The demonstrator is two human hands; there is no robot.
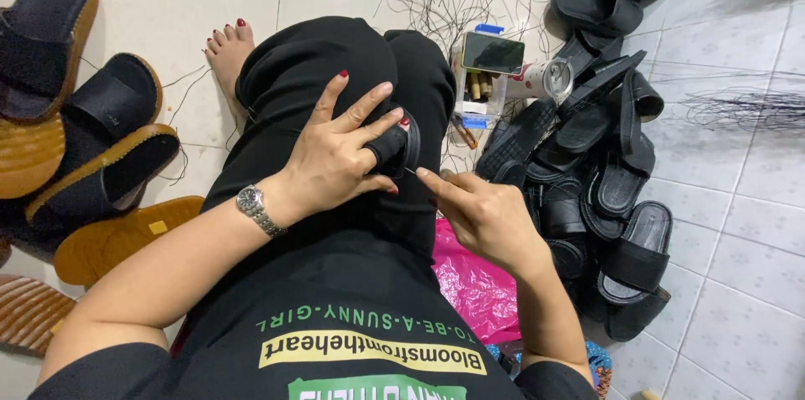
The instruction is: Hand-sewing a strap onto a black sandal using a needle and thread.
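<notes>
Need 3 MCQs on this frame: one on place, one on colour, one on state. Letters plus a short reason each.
1. Where does the pile of black slippers lie?
A. to the person's right
B. on the person's lap
C. behind the bare foot

2. What colour is the plastic bag by the person's right forearm?
A. green
B. pink
C. white

3. What is the left hand doing?
A. lying flat on the floor
B. gripping the black strap piece on the knee
C. holding the phone

Answers:
1 A: the black pile fills the tiles on the right of the view, beside the right hand.
2 B: the crinkled bag is bright pink.
3 B: the fingers wrap over the strap piece, and the phone rests on a box further off.
</notes>
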